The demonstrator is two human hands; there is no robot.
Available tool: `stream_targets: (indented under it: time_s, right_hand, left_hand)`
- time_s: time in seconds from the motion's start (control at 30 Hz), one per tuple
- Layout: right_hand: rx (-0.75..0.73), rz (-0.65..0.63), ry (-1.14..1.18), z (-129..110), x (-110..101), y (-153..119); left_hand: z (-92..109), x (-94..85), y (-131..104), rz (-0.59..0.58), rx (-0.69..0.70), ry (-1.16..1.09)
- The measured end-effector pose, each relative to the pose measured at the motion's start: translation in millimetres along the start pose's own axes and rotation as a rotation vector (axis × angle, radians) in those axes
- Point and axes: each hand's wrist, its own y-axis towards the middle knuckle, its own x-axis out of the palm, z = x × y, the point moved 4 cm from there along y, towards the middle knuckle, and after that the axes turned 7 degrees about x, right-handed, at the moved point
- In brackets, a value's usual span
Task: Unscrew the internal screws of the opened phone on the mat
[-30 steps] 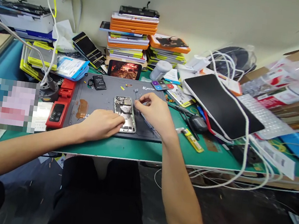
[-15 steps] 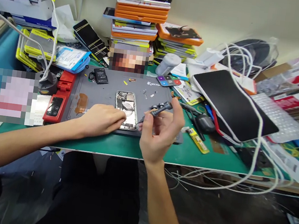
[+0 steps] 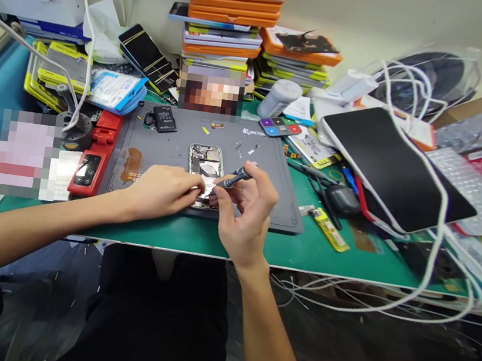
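Note:
An opened smartphone (image 3: 211,156) with its inner parts bare lies on the grey work mat (image 3: 169,153). My left hand (image 3: 166,188) rests at its lower left side, fingers curled together and gripping the edge. In my right hand (image 3: 246,211) is a small dark screwdriver (image 3: 238,178), held slanted between thumb and fingers. Its tip points down at the lower part of the phone; whether it touches cannot be made out. A black phone battery (image 3: 165,119) lies toward the mat's upper left. Several tiny metal parts (image 3: 239,149) lie right of the phone.
A red device (image 3: 85,173) stands left of the mat. Stacked orange and yellow boxes (image 3: 234,14) rise at the back. To the right lie a black-screened tablet (image 3: 396,168), a white cable (image 3: 440,224), a black case (image 3: 342,201) and a yellow packet (image 3: 329,230). A white bottle (image 3: 279,98) stands behind.
My right hand has moved left and brought the screwdriver over the phone's lower part; before, it was held up to the right. My left hand stays at the phone's edge.

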Motion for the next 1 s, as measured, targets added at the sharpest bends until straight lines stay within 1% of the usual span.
stream_targets:
  time_s: [0.13,0.2,0.33,0.4,0.53,0.63,0.7,0.83,1.0]
  right_hand:
    - [-0.078,0.016,0.024,-0.1,0.0,1.2]
    - [-0.086,0.024,0.027,0.0,-0.2,1.5]
    - [-0.179,0.070,-0.072,-5.4,-2.0,1.7]
    - [-0.204,0.067,-0.104,-7.2,-1.8,2.1]
    - [-0.206,0.010,-0.092,-5.8,0.4,2.3]
    - [-0.226,0.036,-0.121,-4.8,-0.9,1.3]
    - [-0.208,0.053,-0.130,-4.0,-2.8,1.3]
    - [-0.180,-0.015,-0.097,-4.2,-3.6,1.3]
    - [-0.180,0.033,-0.149,-3.6,-5.8,-0.2]
  left_hand:
    - [1.0,-0.4,0.3,-0.017,0.005,0.012]
    - [1.8,-0.3,0.5,-0.019,0.014,0.027]
    - [2.3,0.5,1.0,-0.021,0.028,0.053]
    - [2.4,0.9,1.3,-0.022,0.037,0.058]
    - [2.6,0.9,1.5,-0.003,0.059,0.061]
    - [2.3,1.5,1.7,-0.012,0.046,0.051]
    - [2.0,1.6,2.0,-0.020,0.027,0.033]
    - [2.6,1.3,2.3,-0.042,0.016,0.019]
    - [3.2,-0.4,1.1,-0.033,0.028,0.008]
